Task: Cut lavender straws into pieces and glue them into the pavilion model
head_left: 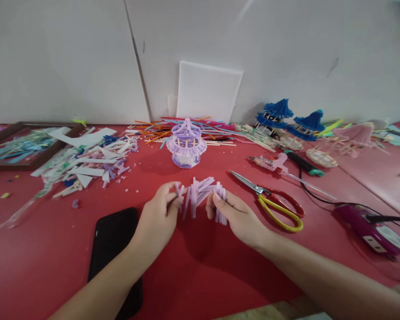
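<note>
Short lilac pipe cleaner pieces (200, 192) lie in a loose pile on the red table, between my two hands. My left hand (162, 211) pinches a couple of pipe cleaner pieces (179, 190) between thumb and fingertips at the pile's left side. On the right, my right hand (238, 215) has its thumb and fingers closed on a small bunch of the same pieces (221, 209), held roughly upright. Just behind the pile stands a lilac pavilion model (186, 144) with a ruffled, tiered roof and pale posts.
Scissors (265, 198) lie right of my hands, near a pink glue gun (271, 163) and a purple power strip (370, 229). A black phone (113, 235) rests beneath my left forearm. Scraps (93, 160) cover the left side; blue pavilion models (275, 115) stand at back right.
</note>
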Demonstrator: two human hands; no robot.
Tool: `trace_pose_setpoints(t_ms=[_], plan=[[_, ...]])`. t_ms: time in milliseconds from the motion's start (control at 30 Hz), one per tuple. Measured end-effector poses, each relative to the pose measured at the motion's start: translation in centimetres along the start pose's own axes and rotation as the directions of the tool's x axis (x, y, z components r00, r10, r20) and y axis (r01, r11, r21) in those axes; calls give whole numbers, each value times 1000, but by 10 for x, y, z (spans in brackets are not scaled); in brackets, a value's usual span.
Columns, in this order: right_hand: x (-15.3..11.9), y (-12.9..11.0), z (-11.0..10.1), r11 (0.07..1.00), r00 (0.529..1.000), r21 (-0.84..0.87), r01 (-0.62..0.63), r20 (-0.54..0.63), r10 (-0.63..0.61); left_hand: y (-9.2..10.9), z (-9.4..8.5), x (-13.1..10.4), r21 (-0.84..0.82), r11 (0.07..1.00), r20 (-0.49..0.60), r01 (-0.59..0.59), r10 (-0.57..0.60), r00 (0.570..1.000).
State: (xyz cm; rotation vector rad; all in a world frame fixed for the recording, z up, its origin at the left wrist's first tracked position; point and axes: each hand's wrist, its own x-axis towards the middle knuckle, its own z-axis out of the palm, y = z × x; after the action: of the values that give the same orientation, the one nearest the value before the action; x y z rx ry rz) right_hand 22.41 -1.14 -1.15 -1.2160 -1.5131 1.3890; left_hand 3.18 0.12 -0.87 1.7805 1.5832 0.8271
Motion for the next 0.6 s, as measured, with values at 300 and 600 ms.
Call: trace_pose_setpoints(t_ms=[300, 600], plan=[[3, 0, 0, 999, 999, 39, 38, -8, -38, 9, -6, 0, -78, 997, -75, 22, -27, 997], [1, -2, 2, 989, 1000, 147, -6, 12, 5, 10, -6, -1, -281, 960, -180, 11, -64, 982]])
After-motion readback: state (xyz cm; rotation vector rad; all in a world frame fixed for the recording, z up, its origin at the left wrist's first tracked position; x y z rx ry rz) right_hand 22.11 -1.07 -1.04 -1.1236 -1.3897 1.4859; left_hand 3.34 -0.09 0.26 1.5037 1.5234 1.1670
